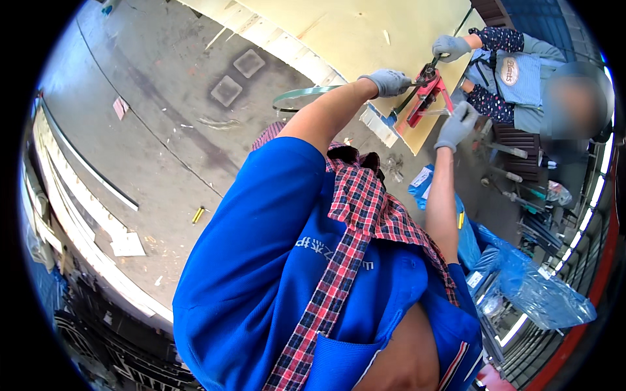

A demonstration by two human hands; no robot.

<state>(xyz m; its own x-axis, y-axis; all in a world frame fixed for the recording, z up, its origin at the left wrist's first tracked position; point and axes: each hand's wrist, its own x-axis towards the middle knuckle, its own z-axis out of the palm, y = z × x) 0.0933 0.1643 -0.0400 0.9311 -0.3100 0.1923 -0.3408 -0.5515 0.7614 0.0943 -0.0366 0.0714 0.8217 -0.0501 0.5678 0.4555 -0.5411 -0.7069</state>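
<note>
A red strapping tool (427, 98) sits on the corner of a pale, board-like stack (365, 39), over a dark green strap (407, 101) that runs across it. My left hand (390, 83), in a grey glove, is closed beside the tool on the strap's loose end; a loop of green strap (293, 99) hangs out behind that forearm. At the tool's near right side, my gloved right hand (456, 126) reaches to the end of its handle. Its fingers look bent, but their grip is unclear. A co-worker's gloved hand (450, 47) touches the strap just beyond the tool.
The co-worker (521, 78) leans in from the right, a second arm close to the tool. Blue plastic-wrapped bundles (521, 280) lie to my right. Long pale strips (78, 202) line the left side. Two square plates (238, 78) and scraps lie on the concrete floor (163, 85).
</note>
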